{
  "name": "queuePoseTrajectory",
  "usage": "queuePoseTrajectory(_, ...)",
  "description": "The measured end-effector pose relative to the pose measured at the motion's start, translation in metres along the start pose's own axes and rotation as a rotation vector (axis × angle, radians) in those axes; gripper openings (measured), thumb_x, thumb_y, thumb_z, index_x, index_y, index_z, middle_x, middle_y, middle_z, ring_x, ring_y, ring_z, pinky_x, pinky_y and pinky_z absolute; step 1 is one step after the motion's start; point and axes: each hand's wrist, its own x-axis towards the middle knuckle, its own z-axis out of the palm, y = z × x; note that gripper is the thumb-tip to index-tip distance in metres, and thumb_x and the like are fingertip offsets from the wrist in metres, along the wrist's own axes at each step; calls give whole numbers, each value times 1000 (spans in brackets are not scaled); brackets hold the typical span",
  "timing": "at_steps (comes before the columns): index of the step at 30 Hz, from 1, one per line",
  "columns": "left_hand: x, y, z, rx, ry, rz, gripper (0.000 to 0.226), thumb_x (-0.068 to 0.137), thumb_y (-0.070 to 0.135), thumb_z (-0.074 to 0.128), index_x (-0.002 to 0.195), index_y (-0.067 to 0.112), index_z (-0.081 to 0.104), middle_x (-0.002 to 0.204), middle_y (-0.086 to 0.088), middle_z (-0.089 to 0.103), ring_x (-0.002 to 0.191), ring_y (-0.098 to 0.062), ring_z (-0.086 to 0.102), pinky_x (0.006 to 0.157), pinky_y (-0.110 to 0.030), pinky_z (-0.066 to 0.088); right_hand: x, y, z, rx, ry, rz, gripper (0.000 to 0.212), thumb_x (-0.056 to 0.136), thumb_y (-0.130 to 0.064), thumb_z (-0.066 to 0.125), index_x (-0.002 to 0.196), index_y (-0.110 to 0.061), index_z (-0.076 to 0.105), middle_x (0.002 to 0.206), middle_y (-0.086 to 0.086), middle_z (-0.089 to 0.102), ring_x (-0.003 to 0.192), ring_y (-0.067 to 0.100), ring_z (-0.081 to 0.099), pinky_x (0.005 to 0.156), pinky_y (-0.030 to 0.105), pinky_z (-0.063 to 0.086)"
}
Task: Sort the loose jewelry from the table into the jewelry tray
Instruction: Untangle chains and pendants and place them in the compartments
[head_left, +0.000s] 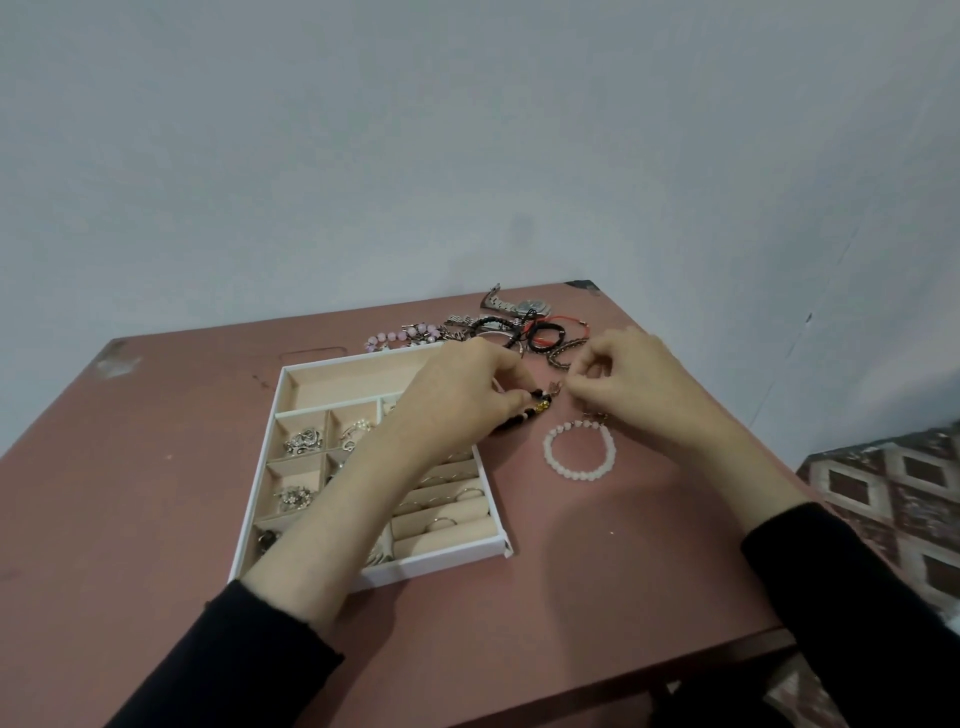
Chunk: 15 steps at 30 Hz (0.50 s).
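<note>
Head view: jewelry tray (289, 387) holds silver charms and rings; beside it, both hands' fingers (511, 402) pinch a dark beaded bracelet (524, 413).

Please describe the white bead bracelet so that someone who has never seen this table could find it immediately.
On the pink-brown table, look just right of the white jewelry tray, below the right hand. There the white bead bracelet lies flat as an open ring. It lies by itself, while the dark cords, the pink beads and the watch sit tangled in the pile farther back.
</note>
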Motion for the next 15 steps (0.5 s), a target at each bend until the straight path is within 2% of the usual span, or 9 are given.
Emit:
queuePoseTrajectory(2,1,0,-1,-8,4,0,6,81,22,66,84,23,71,72,11,61,63,1,52,57,-14,38,-2,-3,-7,316,21,95,6,74,-11,62,68,-11,64,61,5,66,52,13,56,59,30,49)
queuePoseTrajectory(3,1,0,-1,-13,6,0,6,82,22,66,85,23,71,71,12,60,64,1,52,58,-14,39,-1,-3,-12,362,50,106,6,76,-10,63,70,-10,65,62,5,65,50,11,55,56,27,47)
queuePoseTrajectory(6,3,2,-1,-25,8,6,8,82,23,66,87,23,72,71,16,57,65,1,52,58,-16,39,4,-9,-29,401,111,60,12,80,-10,63,68,-14,65,68,-1,66,58,4,55,59,20,43)
queuePoseTrajectory(9,6,5,1,-22,7,21,8,83,23,65,88,23,71,73,14,58,68,-1,53,62,-19,39,6,-21,-45,575,145,40,16,83,-3,58,69,-10,62,64,3,65,54,9,54,50,21,39)
queuePoseTrajectory(12,9,9,4,-23,1,38,8,84,22,64,89,22,71,75,13,59,68,-1,52,64,-17,37,5,-32,-57,752,210,37,16,85,0,55,71,-6,58,64,10,61,51,14,54,45,20,42)
queuePoseTrajectory(15,13,14,9,-28,-9,46,11,85,17,63,91,19,71,75,11,60,69,-4,52,66,-16,37,4,-43,-67,852,280,18,15,87,-1,54,73,-6,56,66,11,60,52,17,56,49,23,48)
